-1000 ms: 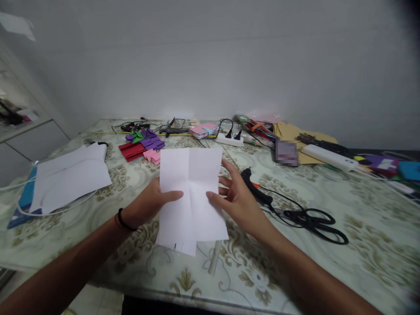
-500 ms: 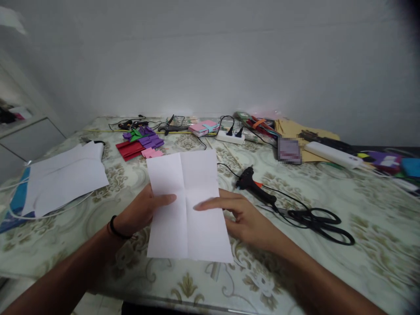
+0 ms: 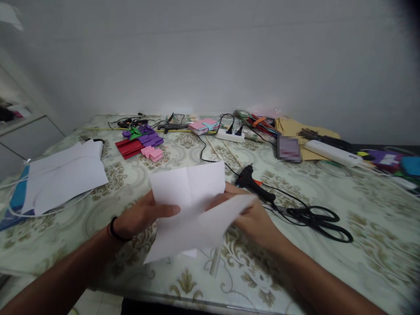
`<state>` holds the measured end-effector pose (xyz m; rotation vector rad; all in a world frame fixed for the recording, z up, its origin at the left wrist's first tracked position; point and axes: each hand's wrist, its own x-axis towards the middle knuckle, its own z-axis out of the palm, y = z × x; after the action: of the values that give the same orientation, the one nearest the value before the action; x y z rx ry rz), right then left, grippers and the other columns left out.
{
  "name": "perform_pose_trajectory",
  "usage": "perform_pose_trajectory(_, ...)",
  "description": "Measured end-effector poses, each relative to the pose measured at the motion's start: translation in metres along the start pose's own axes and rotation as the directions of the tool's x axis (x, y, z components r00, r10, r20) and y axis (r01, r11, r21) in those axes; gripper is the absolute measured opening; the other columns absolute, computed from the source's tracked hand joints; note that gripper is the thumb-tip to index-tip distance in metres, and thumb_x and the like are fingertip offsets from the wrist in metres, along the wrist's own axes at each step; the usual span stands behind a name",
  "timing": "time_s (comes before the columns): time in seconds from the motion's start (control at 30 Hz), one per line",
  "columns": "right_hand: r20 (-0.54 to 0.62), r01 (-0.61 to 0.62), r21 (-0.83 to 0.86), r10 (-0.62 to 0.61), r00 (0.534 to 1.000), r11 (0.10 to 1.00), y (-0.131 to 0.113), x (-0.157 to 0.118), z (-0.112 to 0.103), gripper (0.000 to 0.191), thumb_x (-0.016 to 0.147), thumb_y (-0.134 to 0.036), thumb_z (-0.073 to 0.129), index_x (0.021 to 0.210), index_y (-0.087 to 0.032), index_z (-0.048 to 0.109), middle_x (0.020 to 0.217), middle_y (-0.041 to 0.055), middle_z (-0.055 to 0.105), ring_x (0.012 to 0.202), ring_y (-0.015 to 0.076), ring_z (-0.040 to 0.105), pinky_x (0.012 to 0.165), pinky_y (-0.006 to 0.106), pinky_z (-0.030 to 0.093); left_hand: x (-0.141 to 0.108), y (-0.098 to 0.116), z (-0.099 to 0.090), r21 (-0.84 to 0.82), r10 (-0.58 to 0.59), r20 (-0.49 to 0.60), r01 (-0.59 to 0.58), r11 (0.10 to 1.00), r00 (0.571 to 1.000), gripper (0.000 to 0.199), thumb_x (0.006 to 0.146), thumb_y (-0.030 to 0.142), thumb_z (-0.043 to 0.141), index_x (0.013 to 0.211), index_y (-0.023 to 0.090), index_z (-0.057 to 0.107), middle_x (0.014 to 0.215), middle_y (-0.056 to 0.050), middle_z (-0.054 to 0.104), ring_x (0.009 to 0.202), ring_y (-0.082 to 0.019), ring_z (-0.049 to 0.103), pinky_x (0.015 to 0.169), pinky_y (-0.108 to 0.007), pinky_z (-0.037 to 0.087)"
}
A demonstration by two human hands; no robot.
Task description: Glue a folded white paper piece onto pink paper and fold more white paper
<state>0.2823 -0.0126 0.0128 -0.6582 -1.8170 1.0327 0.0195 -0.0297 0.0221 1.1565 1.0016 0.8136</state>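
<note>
Your left hand (image 3: 141, 215) pinches the white paper (image 3: 183, 227) over the desk (image 3: 183, 291), your right hand (image 3: 260, 225) gripping its right side; long axis toward the wall (image 3: 210, 65), near right corner curled up across your right hand.

Clock bearings were taken from the paper (image 3: 188, 210) at centre, which was plain white over a pale green tabletop (image 3: 262, 280) with olive-beige floral scrolls. Red strips (image 3: 128, 148), green strips (image 3: 132, 134), purple strips (image 3: 151, 140) and pink strips (image 3: 152, 153) showed towards 11 o'clock, white sheets (image 3: 65, 183) over a blue folder (image 3: 19, 189) at 9. The power strip (image 3: 230, 136) was white at 1, the glue gun (image 3: 262, 190) black at 2, the scissors handles (image 3: 331, 225) black at 3.
</note>
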Motion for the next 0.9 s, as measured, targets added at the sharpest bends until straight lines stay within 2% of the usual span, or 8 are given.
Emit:
perform_pose_trajectory(0.1,0.005,-0.031,-0.013,0.031,1.000,0.999,-0.001,0.002,-0.001,0.017,0.093,-0.034,0.074,0.081,-0.025,0.083,0.101,0.0050,0.076,0.089,0.0201,0.069,0.083,0.032,0.054,0.001,0.007,0.003,-0.015,0.050,-0.015,-0.051,0.999,0.999,0.044,0.076,0.044,0.084,0.109,0.016,0.074,0.092,-0.006,0.077,0.072,-0.021,0.066,0.059,-0.025,0.048)
perform_pose_trajectory(0.17,0.037,-0.044,-0.008,0.044,0.998,0.999,-0.001,0.002,-0.002,0.016,0.092,-0.031,0.075,0.080,-0.024,0.082,0.102,0.0048,0.075,0.091,0.0200,0.069,0.083,0.031,0.053,0.003,0.011,0.004,0.048,0.097,-0.026,-0.096,0.994,0.995,0.040,0.079,0.046,0.082,0.104,0.016,0.073,0.085,-0.004,0.073,0.068,-0.017,0.062,0.055,-0.023,0.044)
perform_pose_trajectory(0.3,0.130,-0.080,0.043,0.073,0.989,0.996,0.004,0.003,-0.003,0.012,0.090,-0.035,0.077,0.092,-0.025,0.083,0.107,0.0065,0.072,0.097,0.0209,0.068,0.081,0.030,0.054,0.009,0.007,0.001,0.156,0.130,-0.063,-0.119,0.981,0.989,0.031,0.087,0.044,0.076,0.097,0.016,0.072,0.083,-0.003,0.071,0.069,-0.016,0.061,0.059,-0.023,0.046)
perform_pose_trajectory(0.53,0.203,-0.126,0.058,0.112,0.973,0.990,0.010,0.001,-0.004,0.013,0.085,-0.031,0.084,0.097,-0.026,0.084,0.129,0.0102,0.064,0.115,0.0243,0.067,0.093,0.033,0.057,0.013,0.003,-0.005,0.133,0.196,-0.246,-0.168,0.977,0.949,0.029,0.087,0.045,0.076,0.091,0.017,0.071,0.079,-0.002,0.072,0.065,-0.017,0.064,0.058,-0.024,0.049)
perform_pose_trajectory(0.77,0.284,0.015,-0.061,0.003,0.959,0.998,0.003,0.002,0.002,0.020,0.089,-0.026,0.079,0.109,-0.030,0.084,0.136,0.0106,0.066,0.124,0.0262,0.065,0.101,0.035,0.055,0.014,0.006,-0.002,0.071,0.157,-0.355,-0.141,0.987,0.922,0.038,0.080,0.047,0.081,0.098,0.014,0.074,0.083,-0.007,0.077,0.065,-0.022,0.069,0.056,-0.028,0.054)
perform_pose_trajectory(0.9,0.295,0.128,-0.096,-0.095,0.951,0.987,0.010,0.000,0.006,0.022,0.092,-0.024,0.075,0.111,-0.030,0.083,0.137,0.0118,0.066,0.122,0.0253,0.067,0.098,0.033,0.056,0.015,0.004,-0.004,0.052,0.177,-0.345,-0.170,0.984,0.922,0.042,0.081,0.044,0.082,0.110,0.015,0.073,0.089,-0.007,0.078,0.068,-0.022,0.071,0.058,-0.028,0.056)
